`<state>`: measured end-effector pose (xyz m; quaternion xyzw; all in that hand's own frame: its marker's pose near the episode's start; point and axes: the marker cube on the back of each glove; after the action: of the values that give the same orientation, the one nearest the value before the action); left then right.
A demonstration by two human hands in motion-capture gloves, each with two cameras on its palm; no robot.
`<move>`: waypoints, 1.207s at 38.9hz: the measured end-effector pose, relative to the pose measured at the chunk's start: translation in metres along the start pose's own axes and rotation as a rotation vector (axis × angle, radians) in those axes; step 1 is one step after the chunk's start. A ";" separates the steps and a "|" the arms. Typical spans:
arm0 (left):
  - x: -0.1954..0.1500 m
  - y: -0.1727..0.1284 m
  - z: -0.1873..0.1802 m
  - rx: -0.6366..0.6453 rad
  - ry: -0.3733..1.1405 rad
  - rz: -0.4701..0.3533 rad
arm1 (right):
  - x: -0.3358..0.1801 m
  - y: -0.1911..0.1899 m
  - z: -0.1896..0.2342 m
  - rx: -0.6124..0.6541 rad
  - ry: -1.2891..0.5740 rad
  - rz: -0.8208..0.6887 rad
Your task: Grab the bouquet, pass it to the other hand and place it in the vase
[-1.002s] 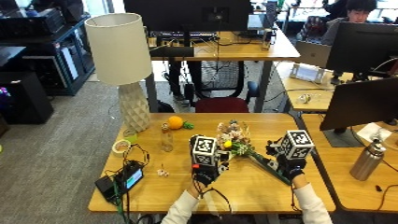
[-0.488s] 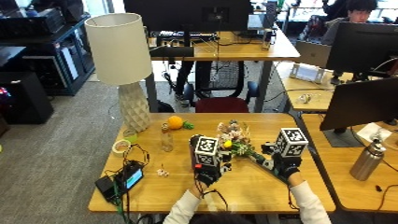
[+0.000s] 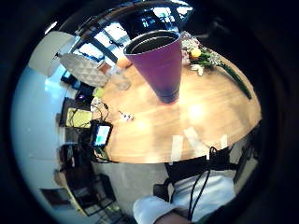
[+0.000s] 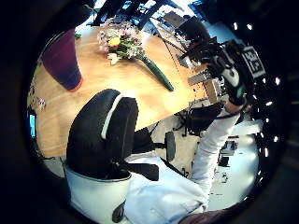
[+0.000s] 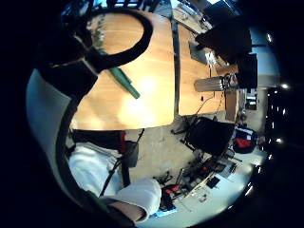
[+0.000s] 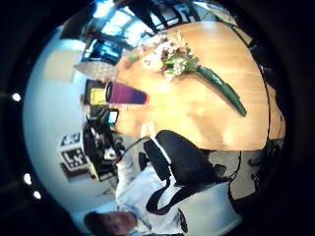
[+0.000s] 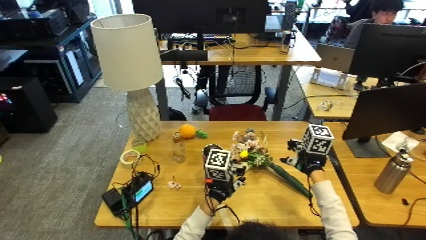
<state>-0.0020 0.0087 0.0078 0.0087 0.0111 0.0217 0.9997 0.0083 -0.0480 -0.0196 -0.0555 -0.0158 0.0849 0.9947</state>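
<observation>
The bouquet [image 7: 256,156] lies flat on the wooden table [image 7: 166,202], blooms toward the far edge, its green wrapped stem [image 7: 291,179] running back toward the person's right. Nobody's holding it. The right hand [image 7: 307,159] hovers above the stem end, apart from it; in its thumb side palm view the bouquet [image 6: 183,65] sits whole on the wood with the thumb [image 6: 174,158] loosely bent and gripping nothing. Fingers there look relaxed, though the outside view hides them behind the glove's gear, so that's a fair guess only. The left hand [image 7: 219,184] floats just beside the blooms, near the table's front, thumb [image 4: 100,135] lightly curved, nothing in it. The purple vase [image 3: 158,63] stands upright on the table close to the left palm, mouth open. A lamp [image 7: 132,70], an orange [image 7: 188,131] and a small glass bottle [image 7: 178,151] sit to the left.
</observation>
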 end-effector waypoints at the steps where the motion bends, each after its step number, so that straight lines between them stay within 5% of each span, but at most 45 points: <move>1: 0.000 0.001 -0.001 0.001 0.000 0.004 | 0.005 -0.006 0.003 -0.012 -0.003 0.018; 15: 0.006 0.010 0.008 -0.010 0.001 0.035 | 0.081 -0.080 0.101 -0.194 -0.061 0.248; 22: 0.004 0.008 0.016 -0.020 0.002 0.037 | 0.049 -0.010 0.103 -0.343 -0.075 0.289; 34: 0.002 0.010 0.016 -0.029 -0.001 0.021 | 0.054 -0.002 0.146 -0.442 -0.003 0.410; 47: 0.003 0.015 0.018 -0.041 0.018 0.038 | 0.045 -0.011 0.167 -0.377 0.106 0.355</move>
<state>0.0009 0.0231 0.0256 -0.0119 0.0196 0.0409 0.9989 0.0478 -0.0335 0.1487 -0.2464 0.0307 0.2507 0.9357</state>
